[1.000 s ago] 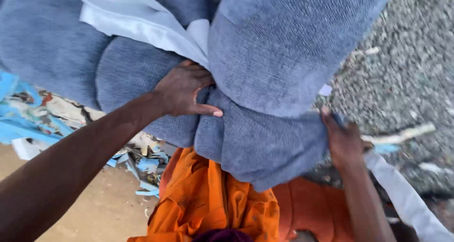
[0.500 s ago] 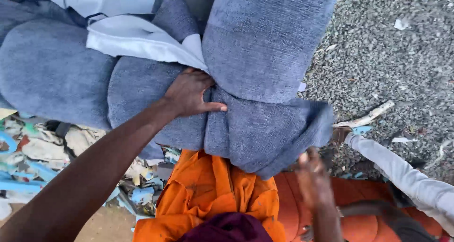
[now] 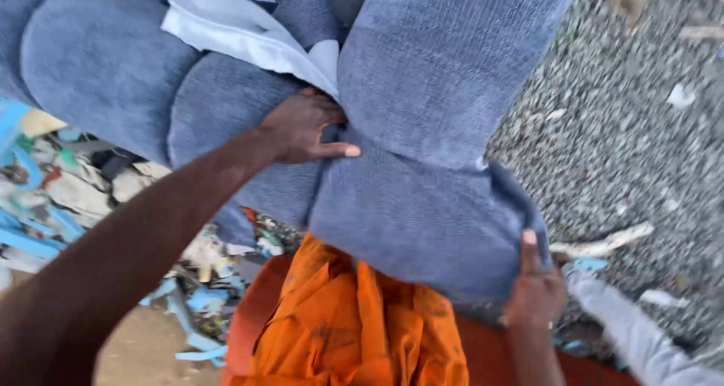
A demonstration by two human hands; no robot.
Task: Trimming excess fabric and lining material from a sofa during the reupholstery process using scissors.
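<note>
A bulky blue-grey upholstered piece (image 3: 422, 152) fills most of the view, made of padded lobes wrapped in ribbed fabric, and it rests tilted over the person's lap above a gravel ground (image 3: 633, 129). A white lining (image 3: 249, 35) folds out between the upper lobes. Below it lies an orange cloth (image 3: 354, 333) over the legs, probably keeping the work off the knees. Scraps (image 3: 83, 197) of blue and pale offcuts litter the ground at left. The left hand (image 3: 302, 126) lies flat in the crease where the lobes meet, fingers tucked in and thumb stretched out, pressing rather than gripping (it seems to steady the bulk). The right hand (image 3: 535, 288) is closed on the lower corner, thumb up over the edge, propping it.
</note>
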